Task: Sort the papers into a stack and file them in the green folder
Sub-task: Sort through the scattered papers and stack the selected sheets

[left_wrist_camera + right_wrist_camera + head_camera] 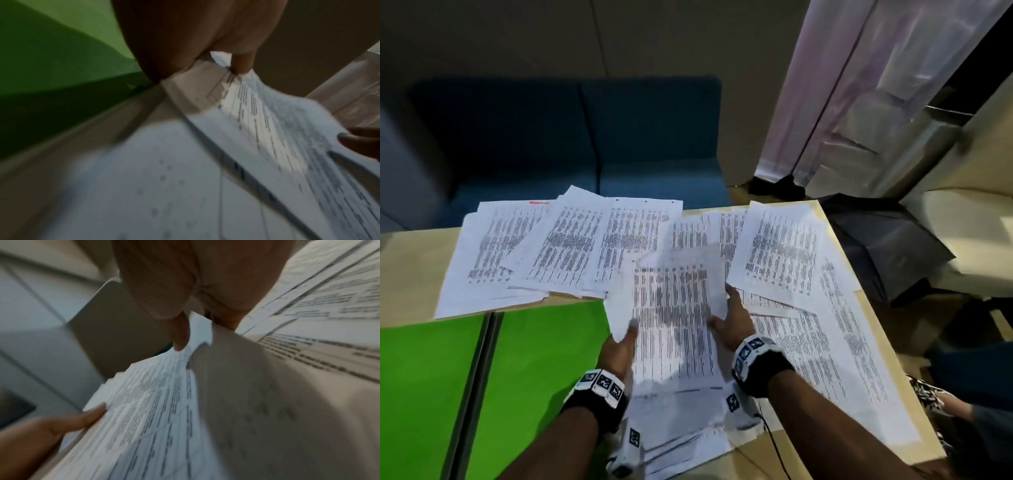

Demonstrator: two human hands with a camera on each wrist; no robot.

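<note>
Just right of the green folder (pixel 431 377), which lies open and flat on the wooden table (pixel 407 260), you are holding a printed sheet (pixel 674 308) lifted above the other papers. Your left hand (pixel 619 349) grips the sheet's left edge: the thumb (pixel 632 330) lies on the printed face and the fingers are hidden beneath it. Your right hand (pixel 732 318) grips the right edge in the same way, thumb (pixel 714 322) on top, fingers curled under the paper. The left wrist view shows a fingertip (pixel 242 65) pressed against the sheet's far edge (pixel 267 113), with the folder's green (pixel 51 65) just beyond the hand. In the right wrist view, your thumb (pixel 180 334) comes down onto the page (pixel 154 402), and your left thumb (pixel 90 417) shows at the opposite edge. Both wrist views are blurred.

Beyond the folder, a fan of loose printed pages (pixel 565 246) overlaps along the table's far side. Right of the held sheet, more pages (pixel 825 325) cover the table out to its edge. Behind the table stands a blue sofa (pixel 585 144).
</note>
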